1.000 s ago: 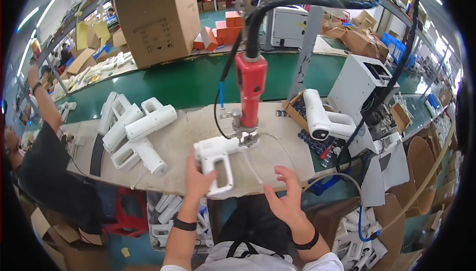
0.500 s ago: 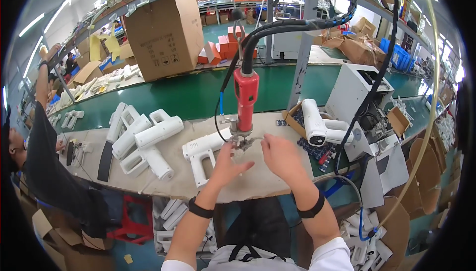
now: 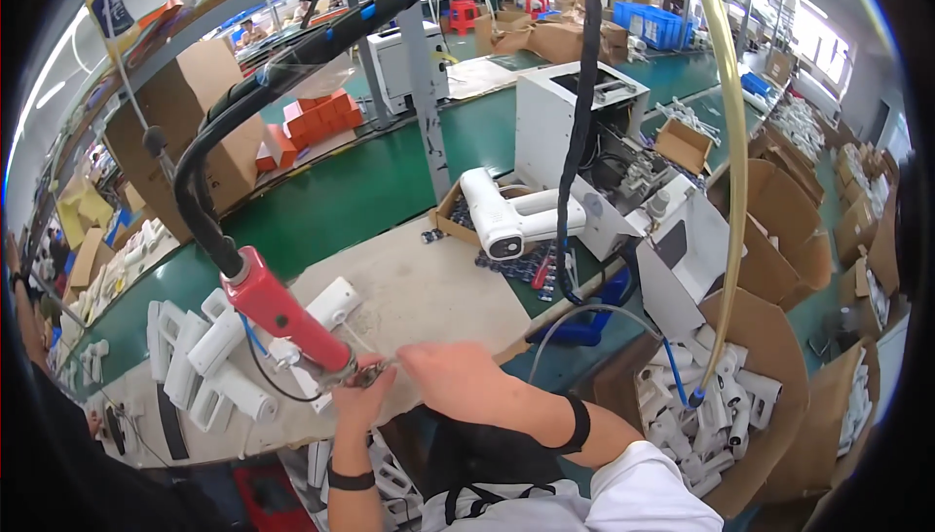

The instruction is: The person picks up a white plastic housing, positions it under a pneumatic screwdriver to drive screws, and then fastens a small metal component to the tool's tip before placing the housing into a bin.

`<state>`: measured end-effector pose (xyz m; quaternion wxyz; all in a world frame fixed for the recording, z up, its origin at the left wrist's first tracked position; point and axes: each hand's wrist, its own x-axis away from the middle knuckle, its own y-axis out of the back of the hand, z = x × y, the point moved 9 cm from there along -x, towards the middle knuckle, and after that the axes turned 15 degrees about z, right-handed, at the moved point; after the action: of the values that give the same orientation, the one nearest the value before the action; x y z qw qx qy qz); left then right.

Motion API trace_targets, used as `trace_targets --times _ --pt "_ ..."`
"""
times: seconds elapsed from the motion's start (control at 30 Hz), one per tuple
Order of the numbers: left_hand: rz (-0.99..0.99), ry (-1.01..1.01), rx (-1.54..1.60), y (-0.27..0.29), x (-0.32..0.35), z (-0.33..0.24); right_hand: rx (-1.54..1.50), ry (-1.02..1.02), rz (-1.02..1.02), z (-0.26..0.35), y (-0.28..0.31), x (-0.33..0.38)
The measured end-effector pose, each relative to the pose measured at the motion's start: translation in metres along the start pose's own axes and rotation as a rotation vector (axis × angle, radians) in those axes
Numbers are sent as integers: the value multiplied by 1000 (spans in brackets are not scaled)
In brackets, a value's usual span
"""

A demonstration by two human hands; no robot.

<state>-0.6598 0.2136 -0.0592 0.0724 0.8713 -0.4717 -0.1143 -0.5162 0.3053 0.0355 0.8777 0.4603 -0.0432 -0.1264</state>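
A red power tool (image 3: 287, 316) hangs tilted from a thick black cable, its metal working end (image 3: 362, 373) low over the bench's front edge. My left hand (image 3: 362, 400) is closed around that metal end from below. Beside it, my right hand (image 3: 450, 374) has its fingers curled together close to the tip; what they hold, if anything, is hidden. Behind the tool lies a white gun-shaped housing (image 3: 331, 304), partly covered by it. Several more white housings (image 3: 209, 352) are piled to the left.
Another white housing (image 3: 499, 215) rests on a box of small dark parts (image 3: 521, 269). An opened grey machine (image 3: 560, 123) stands behind it. At the right is a carton (image 3: 779, 405) full of white housings. A yellowish hose (image 3: 726, 191) and a black cable (image 3: 577, 123) hang down.
The view has swung right. The tool has gone from upright to tilted and come nearer me. Both hands have drawn closer together, and my left hand has closed on its metal end.
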Motion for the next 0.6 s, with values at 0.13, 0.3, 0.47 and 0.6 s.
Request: trace_targets --times 0.13,0.3,0.47,0.6 --pt "41 114 103 2 16 0 49 19 144 13 -4 -5" --pt "-14 155 48 16 40 -22 118 142 197 42 -10 -7" --pt "104 61 -197 21 64 -41 144 199 121 57 -2 7" --pt "258 6 -372 18 81 -67 68 265 184 79 1 21"
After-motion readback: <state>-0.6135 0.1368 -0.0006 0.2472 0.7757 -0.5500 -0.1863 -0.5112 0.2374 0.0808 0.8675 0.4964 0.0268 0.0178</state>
